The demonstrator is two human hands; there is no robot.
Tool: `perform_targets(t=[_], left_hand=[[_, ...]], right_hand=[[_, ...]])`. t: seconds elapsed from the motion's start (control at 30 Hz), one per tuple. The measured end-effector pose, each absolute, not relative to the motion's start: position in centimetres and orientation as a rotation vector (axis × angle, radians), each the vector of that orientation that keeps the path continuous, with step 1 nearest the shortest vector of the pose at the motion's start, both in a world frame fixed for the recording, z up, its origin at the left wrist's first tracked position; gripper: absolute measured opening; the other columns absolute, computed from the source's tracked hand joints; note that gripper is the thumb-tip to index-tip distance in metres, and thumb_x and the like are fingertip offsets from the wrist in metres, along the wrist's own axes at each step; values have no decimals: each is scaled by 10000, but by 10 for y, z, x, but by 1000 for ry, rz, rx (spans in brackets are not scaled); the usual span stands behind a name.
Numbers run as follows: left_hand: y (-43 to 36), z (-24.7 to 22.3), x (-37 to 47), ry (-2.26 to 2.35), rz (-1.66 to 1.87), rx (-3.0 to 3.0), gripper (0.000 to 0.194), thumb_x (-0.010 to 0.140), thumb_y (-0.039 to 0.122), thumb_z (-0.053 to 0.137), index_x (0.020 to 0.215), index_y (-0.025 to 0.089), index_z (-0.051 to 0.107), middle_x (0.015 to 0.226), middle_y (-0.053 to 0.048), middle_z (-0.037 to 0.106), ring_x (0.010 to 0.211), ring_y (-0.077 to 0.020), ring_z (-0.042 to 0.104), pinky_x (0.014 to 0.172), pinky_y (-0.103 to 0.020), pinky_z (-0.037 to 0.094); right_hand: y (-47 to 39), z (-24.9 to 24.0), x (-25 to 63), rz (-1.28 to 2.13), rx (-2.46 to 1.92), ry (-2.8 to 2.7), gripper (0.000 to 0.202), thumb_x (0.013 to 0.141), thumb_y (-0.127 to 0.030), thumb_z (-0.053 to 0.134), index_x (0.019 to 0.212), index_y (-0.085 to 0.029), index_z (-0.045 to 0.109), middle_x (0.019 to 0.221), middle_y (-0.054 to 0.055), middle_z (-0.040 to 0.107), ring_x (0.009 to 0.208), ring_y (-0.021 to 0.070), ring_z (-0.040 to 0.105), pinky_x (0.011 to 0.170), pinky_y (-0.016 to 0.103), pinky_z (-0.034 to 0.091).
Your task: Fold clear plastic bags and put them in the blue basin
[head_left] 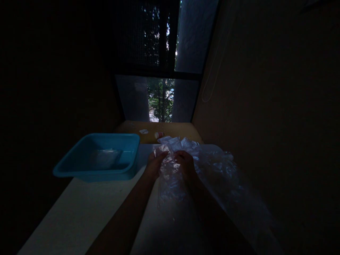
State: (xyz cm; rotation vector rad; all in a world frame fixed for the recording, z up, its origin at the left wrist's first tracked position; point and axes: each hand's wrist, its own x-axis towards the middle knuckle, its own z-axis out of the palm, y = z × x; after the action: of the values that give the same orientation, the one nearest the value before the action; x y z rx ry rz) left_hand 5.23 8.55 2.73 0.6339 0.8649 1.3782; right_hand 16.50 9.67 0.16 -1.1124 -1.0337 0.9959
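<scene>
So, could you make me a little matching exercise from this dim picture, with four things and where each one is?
Things
1. Basin
2. Crinkled plastic
3. Looped cord
4. Small cylinder

Places
A. Hanging beside the right-hand wall
B. Lying on the ledge below the window
C. On the left part of the pale table
D. Held between the left hand and right hand

Right pairs: 1-C, 2-D, 3-A, 4-B

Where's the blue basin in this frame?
In the head view, the blue basin sits at left on the white table, left of the person's left hand.
</scene>
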Motion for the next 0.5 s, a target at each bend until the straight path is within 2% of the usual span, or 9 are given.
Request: perform_targets(t=[0.5], left_hand=[[87, 25, 52, 863, 1378, 634, 356, 482, 207, 722, 790, 126, 562, 609, -15, 624, 525, -145, 577, 514, -251, 447]], right_hand=[[98, 0, 164, 900, -1141, -1203, 96, 568, -266, 577, 566, -175, 546, 540, -16, 533, 527, 108, 471, 514, 230, 367]])
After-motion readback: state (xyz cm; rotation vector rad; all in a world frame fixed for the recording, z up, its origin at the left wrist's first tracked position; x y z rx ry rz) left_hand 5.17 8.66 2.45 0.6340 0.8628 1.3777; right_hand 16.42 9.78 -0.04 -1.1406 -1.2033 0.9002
